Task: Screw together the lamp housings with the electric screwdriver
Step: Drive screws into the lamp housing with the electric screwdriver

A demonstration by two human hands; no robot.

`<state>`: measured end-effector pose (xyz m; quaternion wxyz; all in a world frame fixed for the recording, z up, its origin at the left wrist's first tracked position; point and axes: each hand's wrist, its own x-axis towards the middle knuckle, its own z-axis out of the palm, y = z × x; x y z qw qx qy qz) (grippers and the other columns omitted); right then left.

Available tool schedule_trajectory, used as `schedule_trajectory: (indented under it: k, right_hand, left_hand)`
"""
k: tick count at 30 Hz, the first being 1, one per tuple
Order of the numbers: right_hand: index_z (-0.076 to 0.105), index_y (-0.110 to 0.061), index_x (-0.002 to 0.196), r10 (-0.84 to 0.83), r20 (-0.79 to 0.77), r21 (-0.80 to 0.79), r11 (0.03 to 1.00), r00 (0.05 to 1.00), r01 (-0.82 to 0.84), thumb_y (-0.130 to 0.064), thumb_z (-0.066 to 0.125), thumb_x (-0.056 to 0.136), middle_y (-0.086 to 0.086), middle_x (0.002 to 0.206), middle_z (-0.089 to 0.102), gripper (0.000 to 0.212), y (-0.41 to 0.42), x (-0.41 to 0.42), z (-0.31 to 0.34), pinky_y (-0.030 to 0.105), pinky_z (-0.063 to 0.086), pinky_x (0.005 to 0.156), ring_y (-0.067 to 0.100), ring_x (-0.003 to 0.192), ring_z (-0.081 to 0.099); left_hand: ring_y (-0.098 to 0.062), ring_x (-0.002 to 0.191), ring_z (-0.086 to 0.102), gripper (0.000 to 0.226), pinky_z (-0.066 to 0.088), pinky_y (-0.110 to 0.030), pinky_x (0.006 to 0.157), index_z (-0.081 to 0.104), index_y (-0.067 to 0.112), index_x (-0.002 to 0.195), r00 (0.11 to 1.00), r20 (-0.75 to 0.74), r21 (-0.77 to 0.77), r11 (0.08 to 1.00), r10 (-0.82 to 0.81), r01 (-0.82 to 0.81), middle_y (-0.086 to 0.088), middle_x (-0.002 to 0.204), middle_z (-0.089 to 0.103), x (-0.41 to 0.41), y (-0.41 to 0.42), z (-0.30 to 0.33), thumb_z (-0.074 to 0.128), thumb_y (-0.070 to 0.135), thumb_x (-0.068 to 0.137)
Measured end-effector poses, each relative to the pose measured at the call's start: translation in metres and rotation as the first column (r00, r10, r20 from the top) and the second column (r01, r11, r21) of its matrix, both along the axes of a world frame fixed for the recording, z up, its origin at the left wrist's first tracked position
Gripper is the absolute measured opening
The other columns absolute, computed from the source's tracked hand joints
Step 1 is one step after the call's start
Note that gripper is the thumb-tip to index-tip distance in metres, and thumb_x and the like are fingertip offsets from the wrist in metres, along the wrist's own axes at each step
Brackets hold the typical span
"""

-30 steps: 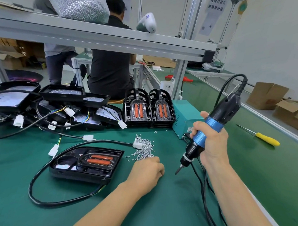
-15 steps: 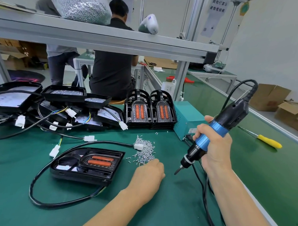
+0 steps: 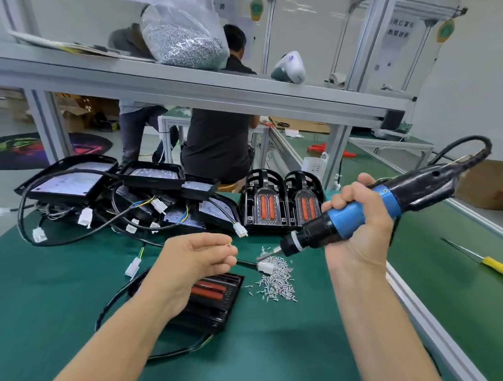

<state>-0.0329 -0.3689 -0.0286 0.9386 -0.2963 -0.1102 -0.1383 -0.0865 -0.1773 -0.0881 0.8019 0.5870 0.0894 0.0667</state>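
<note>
Head view: right hand [image 3: 358, 229] grips the electric screwdriver [image 3: 361, 214], tip over the loose screws [image 3: 277, 284]; left hand [image 3: 195, 262] pinches something tiny above the lamp housing [image 3: 217, 298] lying on the green tabletop [image 3: 280, 347]

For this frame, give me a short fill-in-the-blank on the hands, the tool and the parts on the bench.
1. The right hand grips the electric screwdriver by its ____ coloured section.
2. The loose screws lie in a pile on the ____ mat.
3. The lamp housing lying flat under the left hand shows ____ red strips.
4. The yellow-handled screwdriver lies to the ____ of the right hand.

Missing words: blue; green; two; right
</note>
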Motion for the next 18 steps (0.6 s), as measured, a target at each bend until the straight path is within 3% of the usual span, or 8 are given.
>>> schedule_trajectory:
  k: [12, 18]
  right_hand:
    - [0.053, -0.018, 0.088, 0.078, -0.011, 0.074, 0.994, 0.997, -0.077, 0.005, 0.046, 0.086, -0.005, 0.058, 0.047, 0.024, 0.066, -0.004, 0.004, 0.018, 0.045, 0.052, 0.007, 0.048, 0.046]
    - [0.054, -0.017, 0.089, 0.071, 0.004, 0.062, 0.996, 0.997, -0.071, 0.001, 0.052, 0.081, -0.005, 0.058, 0.049, 0.020, 0.071, -0.002, 0.001, 0.018, 0.045, 0.053, 0.007, 0.049, 0.047]
  left_hand:
    - [-0.011, 0.055, 0.060, 0.008, 0.053, -0.021, 0.052, 0.065, 0.001, 0.090, 0.999, -0.028, -0.217, 0.976, 0.021, -0.026, -0.008, 0.072, 0.069, -0.018, 0.020, -0.019, 0.059, -0.001, 0.086]
    - [-0.011, 0.055, 0.059, 0.016, 0.054, -0.021, 0.053, 0.066, 0.000, 0.088, 1.000, -0.025, -0.276, 0.961, 0.006, -0.012, -0.009, 0.072, 0.069, -0.017, 0.019, -0.020, 0.064, 0.006, 0.072]
